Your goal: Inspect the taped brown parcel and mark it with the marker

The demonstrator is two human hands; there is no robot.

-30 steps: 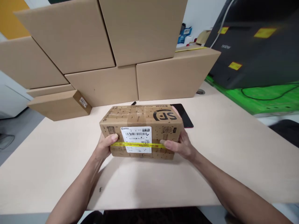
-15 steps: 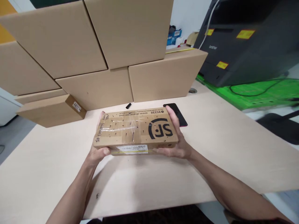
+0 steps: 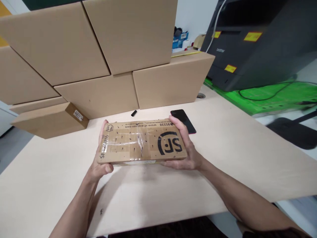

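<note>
The person's left hand point(image 3: 97, 167) is clamped on the parcel point(image 3: 138, 140) at its 9 o'clock end, the right hand point(image 3: 190, 155) at its 3 o'clock end, each thumb along the near edge. The parcel is held between them above the middle of the bench point(image 3: 247, 155), its SF print upside down and tape shining across the top. Its underside is hidden, so whether it touches the bench is hard to say. From the parcel, a phone point(image 3: 185, 119) lies at 2 o'clock, just beyond the right fingers; a black stub point(image 3: 134, 113) lies near 12. Stacked cartons point(image 3: 96, 96) stand from 10 to 1, a flat box point(image 3: 47, 120) at 9:30, a printer point(image 3: 237, 62) at 2.
</note>
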